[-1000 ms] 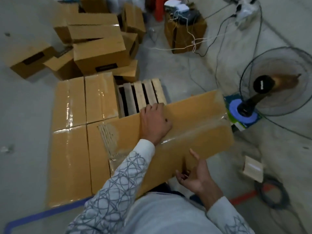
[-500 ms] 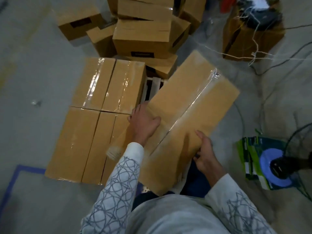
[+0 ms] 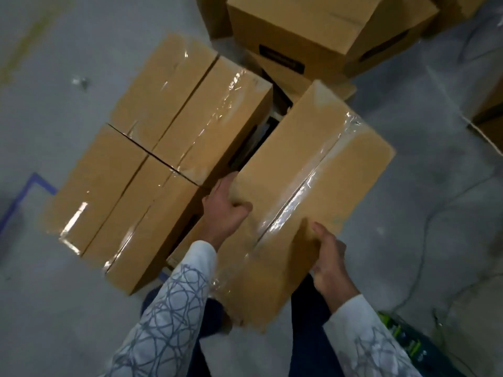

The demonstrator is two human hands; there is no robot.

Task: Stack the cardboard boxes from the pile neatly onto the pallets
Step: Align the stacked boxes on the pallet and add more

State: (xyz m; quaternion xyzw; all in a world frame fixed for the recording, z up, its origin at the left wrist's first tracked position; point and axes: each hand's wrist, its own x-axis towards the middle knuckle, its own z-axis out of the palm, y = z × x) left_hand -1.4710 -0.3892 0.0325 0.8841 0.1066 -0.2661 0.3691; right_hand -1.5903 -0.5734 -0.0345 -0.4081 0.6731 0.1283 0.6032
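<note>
1. Head view, setting: grey concrete floor [image 3: 68, 308] on all sides, with a blue tape line [image 3: 16, 210] bent into a corner at the left edge.
2. Four taped boxes [image 3: 163, 159] set two by two in one block, sides touching, clear tape glinting along each top seam.
3. Pile [image 3: 313, 25] of loose cardboard boxes at the top edge, just beyond the block, with dark labels on the sides.
4. Held box [image 3: 307, 186]: long and tape-sealed, lying aslant just right of the block, far end towards the pile, near end above dark trouser legs [image 3: 307, 336]. Narrow dark gap between it and the block. Support beneath the far end not discernible.
5. Left hand [image 3: 226, 210] on the left long edge of the held box, thumb flat on the top face, fingers [image 3: 227, 180] curled down over the side, gripping.
6. Right hand [image 3: 329, 257] at the near right edge, thumb on the top face, remaining fingers wrapped under the edge and mostly hidden, gripping.
7. White sleeves [image 3: 168, 317] with a grey line pattern on both forearms. Green and blue object [image 3: 408, 346] in the lower right corner, partly cut off.
</note>
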